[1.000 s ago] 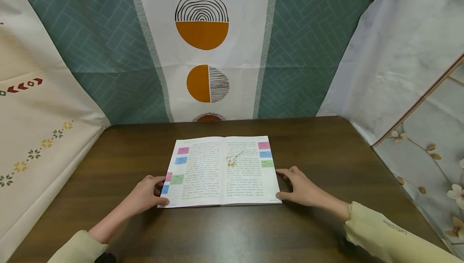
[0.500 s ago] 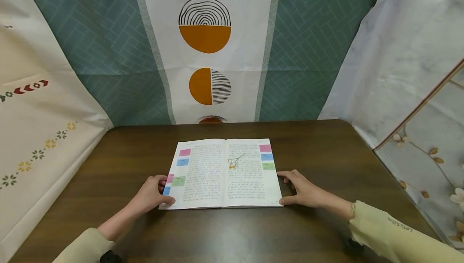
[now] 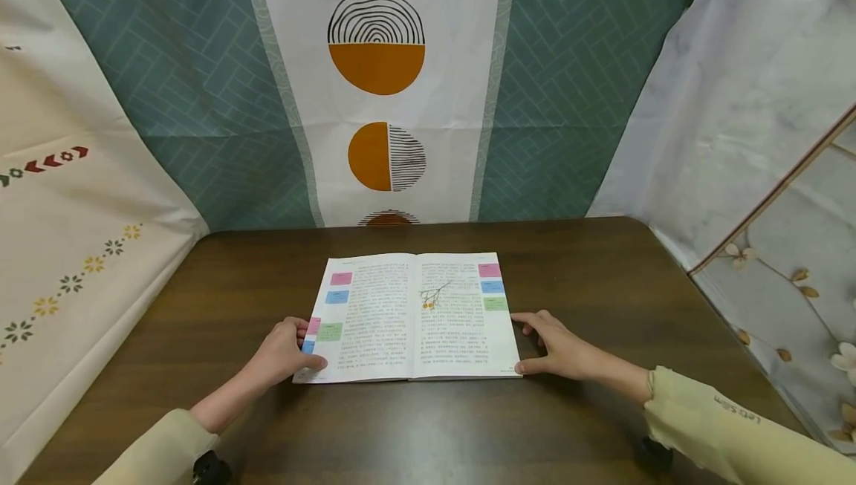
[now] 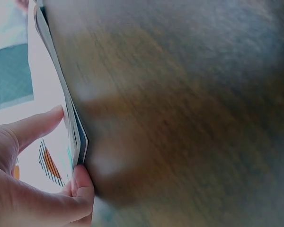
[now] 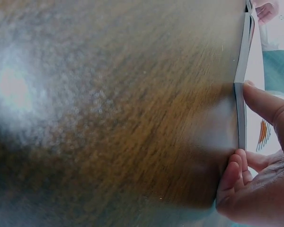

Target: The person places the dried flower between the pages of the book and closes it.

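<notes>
An open book (image 3: pixel 448 336) lies flat on the dark wooden table, its pages printed with text and a small drawn branch. My left hand (image 3: pixel 276 353) pinches the book's lower left edge. In the left wrist view its thumb (image 4: pixel 49 118) lies over the page side and its fingertips (image 4: pixel 83 182) sit at the book's side edge. At the lower right corner, my right hand (image 3: pixel 560 349) holds the book's edge, thumb on the corner. The right wrist view shows its other fingers (image 5: pixel 234 170) curled against the side edge.
Pink, blue and green labels, such as a green one (image 3: pixel 495 304), line both outer page margins. Bare dark wood of the table (image 3: pixel 428 433) surrounds the book. A patterned cloth (image 3: pixel 374 158) hangs behind it, with more cloth at both sides.
My left thumb has slid a little inward over the lower left page. The right hand keeps its place at the book's edge. The view has shifted slightly.
</notes>
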A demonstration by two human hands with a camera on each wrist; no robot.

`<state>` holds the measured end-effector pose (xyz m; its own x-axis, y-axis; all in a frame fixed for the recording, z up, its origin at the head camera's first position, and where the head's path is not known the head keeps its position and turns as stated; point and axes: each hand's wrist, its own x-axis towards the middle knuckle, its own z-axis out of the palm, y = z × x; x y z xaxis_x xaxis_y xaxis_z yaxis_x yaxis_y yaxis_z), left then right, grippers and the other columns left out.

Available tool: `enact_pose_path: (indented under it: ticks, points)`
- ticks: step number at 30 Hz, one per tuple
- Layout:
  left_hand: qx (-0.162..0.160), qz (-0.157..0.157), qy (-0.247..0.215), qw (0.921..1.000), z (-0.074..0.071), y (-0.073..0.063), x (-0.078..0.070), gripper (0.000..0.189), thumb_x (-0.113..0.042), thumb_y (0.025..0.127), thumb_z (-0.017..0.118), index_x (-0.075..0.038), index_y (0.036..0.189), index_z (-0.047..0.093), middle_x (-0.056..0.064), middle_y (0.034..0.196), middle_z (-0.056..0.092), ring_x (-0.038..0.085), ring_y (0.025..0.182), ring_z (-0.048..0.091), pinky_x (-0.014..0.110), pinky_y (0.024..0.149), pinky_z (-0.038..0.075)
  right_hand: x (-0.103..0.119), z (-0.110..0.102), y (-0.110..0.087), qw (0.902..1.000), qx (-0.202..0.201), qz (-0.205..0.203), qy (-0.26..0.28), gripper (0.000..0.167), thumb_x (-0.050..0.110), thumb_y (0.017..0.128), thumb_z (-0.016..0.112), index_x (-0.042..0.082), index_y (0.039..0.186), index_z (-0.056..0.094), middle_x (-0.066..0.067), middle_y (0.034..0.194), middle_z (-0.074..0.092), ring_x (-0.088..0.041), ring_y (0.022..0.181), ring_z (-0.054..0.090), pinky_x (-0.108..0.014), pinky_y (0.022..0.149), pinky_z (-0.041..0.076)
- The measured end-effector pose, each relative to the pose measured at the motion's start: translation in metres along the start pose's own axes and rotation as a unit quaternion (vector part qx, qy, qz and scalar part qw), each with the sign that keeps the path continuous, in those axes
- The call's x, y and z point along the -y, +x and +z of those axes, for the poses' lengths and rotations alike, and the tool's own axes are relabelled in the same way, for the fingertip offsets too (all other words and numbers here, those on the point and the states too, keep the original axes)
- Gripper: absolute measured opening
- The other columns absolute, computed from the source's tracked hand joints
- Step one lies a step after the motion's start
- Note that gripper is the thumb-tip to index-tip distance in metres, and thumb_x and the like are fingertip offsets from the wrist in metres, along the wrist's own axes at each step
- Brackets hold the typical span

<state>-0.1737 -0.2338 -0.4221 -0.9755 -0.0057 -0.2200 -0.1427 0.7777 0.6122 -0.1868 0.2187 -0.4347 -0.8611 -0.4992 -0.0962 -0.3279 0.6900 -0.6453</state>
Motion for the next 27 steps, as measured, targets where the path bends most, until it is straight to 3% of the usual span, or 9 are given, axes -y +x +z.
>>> enact_pose_path:
  ticks: [7,15,21,27]
  points:
    - [0.009,-0.006,0.011,0.9999,0.0018,0.0000,-0.0010,0.083,-0.016,0.070,0.088,0.015,0.131,0.041,0.027,0.116,0.058,0.026,0.092,0.059,0.036,0.077,0.050,0.0010,0.0006,0.0006,1.0000,0.003,-0.003,-0.002,0.084,0.035,0.080,0.081,0.001,0.146,0.040,-0.010,0.115,0.049,-0.018,0.091,0.041,-0.026,0.075,0.035]
    - [-0.006,0.023,0.058,0.9980,0.0001,-0.0034,-0.0038,0.089,-0.022,0.068,0.089,0.016,0.134,0.042,0.029,0.120,0.052,0.036,0.106,0.045,0.043,0.081,0.046,0.0014,0.0009,0.0016,1.0000,0.001,0.000,-0.003,0.085,0.036,0.080,0.081,0.002,0.146,0.040,-0.010,0.115,0.049,-0.019,0.092,0.041,-0.027,0.075,0.035]
    - [-0.005,0.020,0.054,0.9983,0.0001,-0.0001,-0.0041,0.091,-0.022,0.068,0.089,0.015,0.136,0.042,0.029,0.121,0.052,0.035,0.106,0.046,0.042,0.082,0.047,-0.0013,0.0010,0.0019,1.0000,0.000,0.002,-0.003,0.085,0.037,0.080,0.081,0.003,0.147,0.040,-0.010,0.116,0.049,-0.019,0.093,0.041,-0.028,0.076,0.035]
    - [-0.002,0.011,0.017,0.9998,0.0016,0.0058,-0.0011,0.092,-0.016,0.070,0.088,0.017,0.138,0.037,0.031,0.124,0.053,0.033,0.103,0.055,0.043,0.086,0.049,-0.0021,0.0009,0.0003,1.0000,0.000,0.005,0.001,0.085,0.036,0.080,0.081,0.003,0.147,0.040,-0.011,0.116,0.048,-0.019,0.093,0.041,-0.028,0.075,0.035]
